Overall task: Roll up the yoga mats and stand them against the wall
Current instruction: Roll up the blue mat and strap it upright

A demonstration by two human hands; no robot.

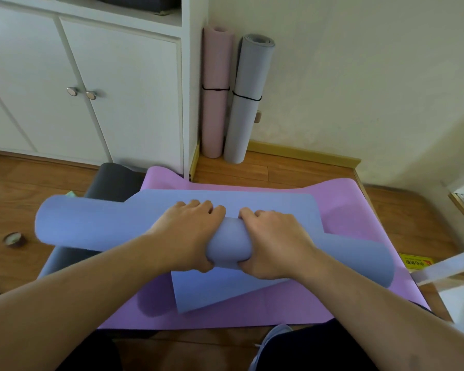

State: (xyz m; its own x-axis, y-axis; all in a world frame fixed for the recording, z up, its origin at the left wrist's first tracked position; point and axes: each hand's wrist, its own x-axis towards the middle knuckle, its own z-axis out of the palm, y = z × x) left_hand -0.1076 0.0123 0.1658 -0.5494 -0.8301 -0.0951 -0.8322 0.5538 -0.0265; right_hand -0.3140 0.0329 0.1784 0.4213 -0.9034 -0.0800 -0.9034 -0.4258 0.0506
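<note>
1. At the far left, a small roll of tape (14,239) lies on the wooden floor (265,170), apart from the mats. It is no hazard unless the roll swings that way.

2. The blue mat (97,223) is mostly rolled. Its left end sticks out past the mats beneath, over the floor, with a dark grey mat (113,180) just behind it. From where I stand the roll sits skewed across the purple mat (359,207), so the layers may telescope and leave one end cone-shaped.

3. The left hand (188,231) clasps the middle of the roll, fingers curled over the top and thumb under. Its grip is wrapped around the blue mat.

4. The right hand (273,242) sits close beside it, gripping the same way. With both hands bunched at the centre, the ends are uncontrolled and could loosen or sag.

5. The loose tail of the blue mat lies flat beyond and below the hands. If it is not tucked tightly, the roll may spring open when released.

6. Against the far wall (359,76) stand a pink rolled mat (214,103) and a grey rolled mat (248,103), touching, each tied with a black band. The blue roll shows no band, so stood beside them it might unroll or tip them over.
</note>
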